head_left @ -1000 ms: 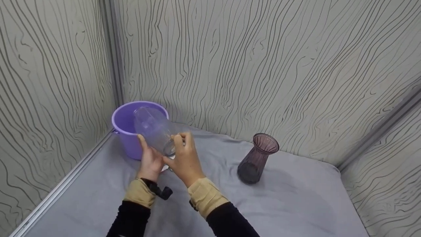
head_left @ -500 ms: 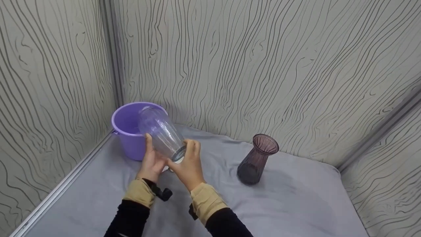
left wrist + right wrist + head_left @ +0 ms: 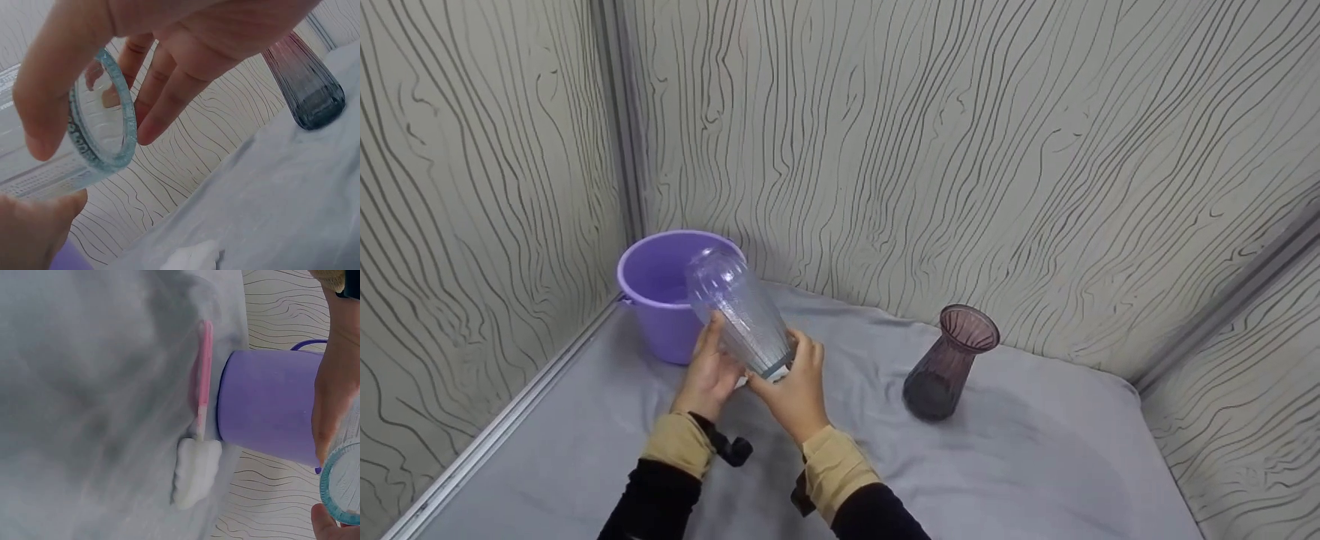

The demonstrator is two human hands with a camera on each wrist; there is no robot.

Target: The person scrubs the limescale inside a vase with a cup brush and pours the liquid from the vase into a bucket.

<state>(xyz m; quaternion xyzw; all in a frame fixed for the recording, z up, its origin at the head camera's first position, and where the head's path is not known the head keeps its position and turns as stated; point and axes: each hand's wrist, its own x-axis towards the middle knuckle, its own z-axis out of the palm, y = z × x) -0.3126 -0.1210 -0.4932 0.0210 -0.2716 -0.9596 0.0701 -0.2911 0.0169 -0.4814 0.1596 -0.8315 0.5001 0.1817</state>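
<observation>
A clear ribbed glass vase is tilted in both hands, its far end over the rim of the purple bucket. My left hand holds its side from below, the thumb lying along the glass; its other fingers are mostly hidden. My right hand grips the vase's thick base near the rim, with thumb and fingers on either side. In the left wrist view, the bluish base ring sits between the right hand's fingers. The inside of the bucket shows only in part.
A purple-tinted glass vase stands upright to the right on the grey cloth. A sponge brush with a pink handle and white head lies beside the bucket. Patterned wall panels enclose the back and sides.
Both hands and the clear vase have shifted slightly right and toward me. The vase's base has come lower, and its far end sits nearer the bucket's right rim. The purple-tinted vase stays put.
</observation>
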